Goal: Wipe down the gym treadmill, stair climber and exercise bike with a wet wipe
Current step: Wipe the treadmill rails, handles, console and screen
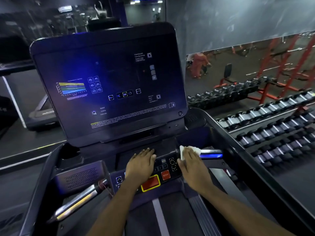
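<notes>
We stand at the treadmill (226, 133), facing its dark screen (109, 82), which is tilted back and lit with faint blue graphics. Our left hand (140, 165) lies flat, fingers straight and together, on the button panel (163, 165) below the screen, its heel just above a red pad (150, 183) edged in yellow. Our right hand (192, 163) presses the white wipe (194, 149) flat-fingered against the inner end of the right grip (211, 154), a shiny bar catching blue light; the wipe's edges show past the fingertips and thumb side. A red STOP button (165, 175) sits between the two hands. The left grip (76, 203) angles down at lower left, and the belt (158, 215) runs beneath our forearms. Racked dumbbells (272, 120) line the right.
</notes>
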`<act>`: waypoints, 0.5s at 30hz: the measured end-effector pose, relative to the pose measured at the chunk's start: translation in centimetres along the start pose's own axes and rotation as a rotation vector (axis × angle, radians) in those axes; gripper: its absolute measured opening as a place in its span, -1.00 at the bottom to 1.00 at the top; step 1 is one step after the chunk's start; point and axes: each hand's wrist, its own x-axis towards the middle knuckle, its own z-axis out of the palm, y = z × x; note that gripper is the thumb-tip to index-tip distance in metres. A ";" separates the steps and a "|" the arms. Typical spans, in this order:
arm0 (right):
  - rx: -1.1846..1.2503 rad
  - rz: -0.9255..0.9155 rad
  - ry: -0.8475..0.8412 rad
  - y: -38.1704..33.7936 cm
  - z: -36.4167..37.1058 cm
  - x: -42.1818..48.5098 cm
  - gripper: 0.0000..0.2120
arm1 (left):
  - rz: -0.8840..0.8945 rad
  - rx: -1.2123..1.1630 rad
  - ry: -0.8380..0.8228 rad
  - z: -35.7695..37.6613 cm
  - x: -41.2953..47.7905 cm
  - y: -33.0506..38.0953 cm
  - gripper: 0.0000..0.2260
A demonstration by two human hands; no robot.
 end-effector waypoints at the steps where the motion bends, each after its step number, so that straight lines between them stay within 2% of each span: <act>1: -0.002 -0.009 -0.003 0.1 0.1 0.2 -0.46 | 0.002 -0.010 0.011 0.0 0.1 0.1 -0.56; 4: -0.020 0.196 0.045 0.6 -0.4 1.2 -0.48 | 0.076 -0.072 0.045 -0.2 1.2 1.2 -0.60; 5: -0.034 0.198 0.040 0.5 -0.4 1.3 -0.46 | 0.114 -0.108 0.045 -0.2 1.7 2.0 -0.61; 8: -0.065 0.006 -0.014 0.7 0.3 0.7 -0.38 | 0.226 -0.185 -0.064 -0.5 3.3 4.4 -0.59; 9: -0.066 0.019 -0.002 1.2 0.1 0.7 -0.40 | 0.249 -0.198 -0.103 -0.5 3.8 5.0 -0.58; 12: -0.058 0.220 0.069 2.5 -0.2 1.3 -0.51 | 0.259 -0.217 -0.178 -0.5 4.9 6.0 -0.52; 15: -0.021 0.014 0.003 2.4 0.5 0.6 -0.45 | 0.239 -0.131 -0.191 0.1 5.0 5.9 -0.49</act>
